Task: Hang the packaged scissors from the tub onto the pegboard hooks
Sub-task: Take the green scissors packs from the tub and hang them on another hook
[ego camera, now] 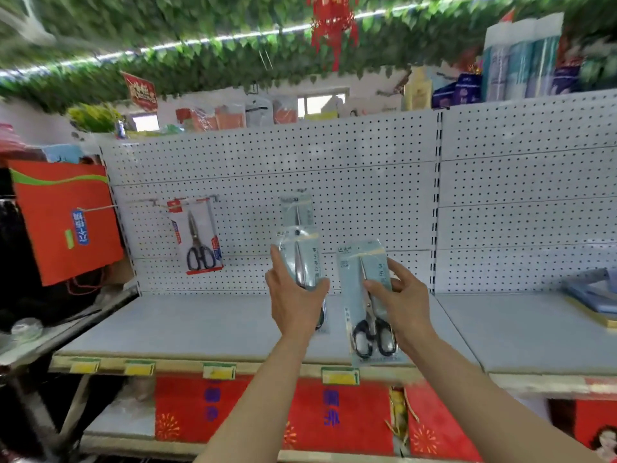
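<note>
Right hand (402, 300) fingers grip a scissors pack (369, 305); left hand (293, 302) grips another pack (300, 259) beside bare pegboard (367, 182)

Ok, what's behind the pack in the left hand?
Behind the pack held by the left hand, another light-blue pack hangs on the pegboard. Its lower part and its hook are covered.

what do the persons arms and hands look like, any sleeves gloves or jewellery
Both arms are bare as far as the picture shows, with no sleeve in view. The left hand and the right hand wear no gloves. No ring, watch or bracelet shows on either wrist or on the fingers in view. Nails look short and plain.
</note>
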Tool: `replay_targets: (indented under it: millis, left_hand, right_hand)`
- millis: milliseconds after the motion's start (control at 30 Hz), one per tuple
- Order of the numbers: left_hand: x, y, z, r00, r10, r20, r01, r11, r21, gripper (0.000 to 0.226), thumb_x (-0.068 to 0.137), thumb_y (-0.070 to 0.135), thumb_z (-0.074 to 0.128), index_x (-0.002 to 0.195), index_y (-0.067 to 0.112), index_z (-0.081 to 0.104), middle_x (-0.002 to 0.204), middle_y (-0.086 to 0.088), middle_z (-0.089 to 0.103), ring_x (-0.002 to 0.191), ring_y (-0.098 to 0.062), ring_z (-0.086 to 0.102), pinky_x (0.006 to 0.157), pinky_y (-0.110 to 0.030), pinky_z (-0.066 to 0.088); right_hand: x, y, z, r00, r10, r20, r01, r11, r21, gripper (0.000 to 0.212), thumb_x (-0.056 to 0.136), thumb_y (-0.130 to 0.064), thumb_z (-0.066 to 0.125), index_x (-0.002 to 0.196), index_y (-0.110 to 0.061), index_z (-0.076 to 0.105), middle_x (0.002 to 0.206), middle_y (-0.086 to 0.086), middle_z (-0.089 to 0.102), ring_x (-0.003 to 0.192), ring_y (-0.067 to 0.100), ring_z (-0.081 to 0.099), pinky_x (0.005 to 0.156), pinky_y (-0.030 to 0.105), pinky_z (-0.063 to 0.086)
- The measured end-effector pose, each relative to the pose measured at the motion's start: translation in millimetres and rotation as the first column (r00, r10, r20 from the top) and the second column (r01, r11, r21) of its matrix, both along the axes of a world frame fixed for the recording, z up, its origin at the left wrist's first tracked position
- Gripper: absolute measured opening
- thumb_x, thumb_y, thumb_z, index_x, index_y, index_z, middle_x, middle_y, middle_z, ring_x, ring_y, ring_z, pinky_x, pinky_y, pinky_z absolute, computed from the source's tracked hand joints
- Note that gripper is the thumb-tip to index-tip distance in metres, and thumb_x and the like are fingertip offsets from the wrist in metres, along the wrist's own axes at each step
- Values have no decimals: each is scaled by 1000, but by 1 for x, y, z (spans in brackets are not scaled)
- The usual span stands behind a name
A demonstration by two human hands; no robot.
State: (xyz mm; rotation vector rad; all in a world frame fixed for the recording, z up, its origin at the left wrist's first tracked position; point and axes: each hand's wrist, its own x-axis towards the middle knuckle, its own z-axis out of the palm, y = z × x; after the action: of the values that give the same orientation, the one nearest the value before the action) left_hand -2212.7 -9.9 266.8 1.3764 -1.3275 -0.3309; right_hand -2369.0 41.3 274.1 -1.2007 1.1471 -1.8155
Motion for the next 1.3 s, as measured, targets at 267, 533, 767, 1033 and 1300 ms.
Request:
replay_targets:
  millis: [267,533,767,1033,1300]
  left_hand:
    - [25,-93,40,995,-61,74,61,998,-1,115,71,43,78,152,42,-4,138,-3,33,102,-26,56,71,-40,53]
    - [16,-142,46,993,-71,90,70,997,9,116,73,42,80,153,38,-3,135,-5,35,103,-25,55,70,-36,49]
    - [12,-164,41,995,-57,84,55,998,25,116,75,42,79,154,36,-6,135,-6,36,103,-25,56,67,-34,45]
    - [7,-188,31,990,15,140,-20,999,34,119,72,49,79,152,36,-8,129,-8,38,100,-26,55,70,-39,51]
    - [15,-210,18,976,70,205,-72,997,-1,113,75,38,78,154,31,-2,134,-11,38,107,-30,51,82,-42,50]
  right_hand:
    - [35,-60,34,998,-53,45,55,998,-37,46,82,0,70,103,-40,61,75,-12,75,74,10,73,65,28,59]
    - [38,-90,40,999,-25,37,26,999,-44,47,82,3,68,117,-27,62,83,-2,77,76,19,74,59,26,58]
    - [37,-105,37,1000,-20,8,21,999,-38,47,82,2,68,122,-21,62,86,3,77,80,25,74,72,41,60]
    - [39,-118,40,1000,0,-16,-1,997,-81,44,83,0,68,120,-22,62,86,3,77,80,25,74,70,40,60]
    - [52,-138,39,999,35,9,-34,994,-107,42,84,2,67,118,-21,62,87,6,77,78,26,73,66,34,60]
